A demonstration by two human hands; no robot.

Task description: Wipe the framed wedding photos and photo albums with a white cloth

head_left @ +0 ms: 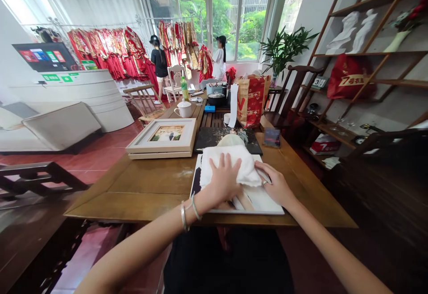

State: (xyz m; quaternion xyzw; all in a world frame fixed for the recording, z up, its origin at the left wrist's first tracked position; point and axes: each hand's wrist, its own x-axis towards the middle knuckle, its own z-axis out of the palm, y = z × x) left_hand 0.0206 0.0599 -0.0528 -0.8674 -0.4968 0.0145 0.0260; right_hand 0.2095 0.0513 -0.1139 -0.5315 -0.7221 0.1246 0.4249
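Note:
My left hand [224,179] presses a white cloth [245,162] with its fingers spread wide. Under the cloth lies a flat photo panel [267,202] with a white edge, near the front of the table; much of its picture is covered. At the panel's right side, my right hand [276,183] lies with its fingers stretched towards the cloth, touching its edge. The fingertips are partly hidden there. Just behind the cloth shows a pale rounded object [231,140], whose kind I cannot make out. A dark decorated panel [207,140] lies beyond it.
Left on the wooden table [133,196] are stacked pale frames [162,136], one with a photo. Further back stand a lidded white mug [183,108], a green bottle [184,88] and a red-brown paper bag [250,102]. Two people are near racks of red garments [107,53].

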